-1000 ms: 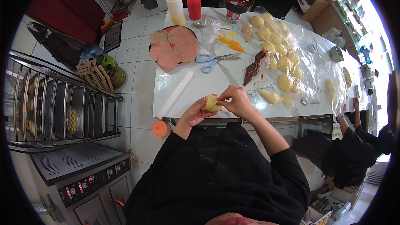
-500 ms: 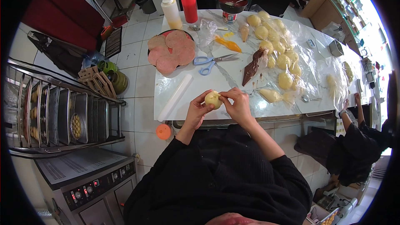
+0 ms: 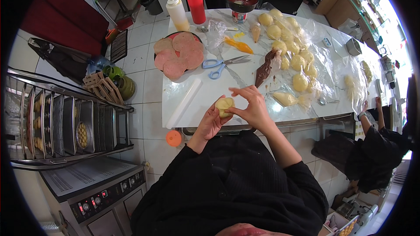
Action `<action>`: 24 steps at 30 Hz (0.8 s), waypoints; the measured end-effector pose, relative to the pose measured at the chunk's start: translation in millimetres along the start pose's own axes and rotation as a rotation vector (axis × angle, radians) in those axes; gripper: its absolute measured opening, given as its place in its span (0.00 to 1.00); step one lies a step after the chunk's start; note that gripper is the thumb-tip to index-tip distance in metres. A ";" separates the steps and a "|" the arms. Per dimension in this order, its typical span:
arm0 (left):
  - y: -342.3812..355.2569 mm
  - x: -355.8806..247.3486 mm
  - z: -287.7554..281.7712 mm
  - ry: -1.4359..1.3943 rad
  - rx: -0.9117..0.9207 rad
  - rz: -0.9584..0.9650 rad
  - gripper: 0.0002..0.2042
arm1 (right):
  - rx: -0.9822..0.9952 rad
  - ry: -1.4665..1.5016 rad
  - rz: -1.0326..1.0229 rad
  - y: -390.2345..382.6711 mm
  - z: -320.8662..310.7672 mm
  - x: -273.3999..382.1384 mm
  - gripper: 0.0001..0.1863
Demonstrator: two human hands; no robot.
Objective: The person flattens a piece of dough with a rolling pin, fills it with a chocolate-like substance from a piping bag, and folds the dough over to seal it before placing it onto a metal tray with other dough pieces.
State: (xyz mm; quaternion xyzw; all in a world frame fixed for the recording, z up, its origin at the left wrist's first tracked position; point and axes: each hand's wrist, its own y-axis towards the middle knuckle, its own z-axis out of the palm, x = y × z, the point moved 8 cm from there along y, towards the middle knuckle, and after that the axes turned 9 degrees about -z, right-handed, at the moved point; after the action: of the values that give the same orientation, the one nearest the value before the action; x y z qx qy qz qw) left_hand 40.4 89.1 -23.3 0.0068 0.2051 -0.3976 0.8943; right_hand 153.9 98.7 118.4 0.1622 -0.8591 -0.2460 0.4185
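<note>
A pale yellow dough ball [image 3: 224,105] with gathered folds on top is held above the near edge of the table. My left hand [image 3: 209,124] cups it from the left, fingers wrapped round its side. With thumb and fingertips, my right hand [image 3: 253,110] pinches the ball's right edge, its index finger raised over it. On the table just beyond lie blue-handled scissors [image 3: 222,64] and a brown-filled piping bag [image 3: 266,69]. A pale-filled piping bag [image 3: 286,99] is to the right of my right hand. Left of my left hand is a white roll [image 3: 185,102].
Several dough balls [image 3: 299,63] sit under plastic film at the right. A plate of round meat slices [image 3: 190,57], a white squeeze bottle [image 3: 177,14] and a red one [image 3: 196,5] stand at the left. A co-worker's arms [image 3: 366,124] reach in at far right; a tray rack [image 3: 65,122] stands left.
My right hand has moved from the ball's top fold to its right edge, with the index finger lifted. The ball has turned, showing more of its folded top.
</note>
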 end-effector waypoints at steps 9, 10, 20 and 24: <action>2.8 -8.1 -6.8 0.023 -0.080 0.143 0.26 | 0.182 0.020 -0.138 -5.4 11.6 -5.6 0.12; 3.0 -9.0 -7.1 0.021 -0.082 0.148 0.26 | 0.186 0.023 -0.141 -2.5 11.5 0.6 0.12; 1.7 -28.3 30.8 0.110 -0.015 0.296 0.21 | 0.024 0.138 0.075 -12.9 18.6 -21.4 0.08; 3.5 -21.6 -1.5 0.088 -0.103 0.223 0.18 | 0.108 0.033 -0.068 0.6 18.2 -2.0 0.07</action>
State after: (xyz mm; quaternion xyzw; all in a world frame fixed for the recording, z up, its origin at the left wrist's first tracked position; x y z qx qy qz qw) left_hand 29.4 107.0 -17.2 0.0008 0.2622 -0.2841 0.9222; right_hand 140.5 105.4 107.8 0.2177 -0.8581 -0.2109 0.4144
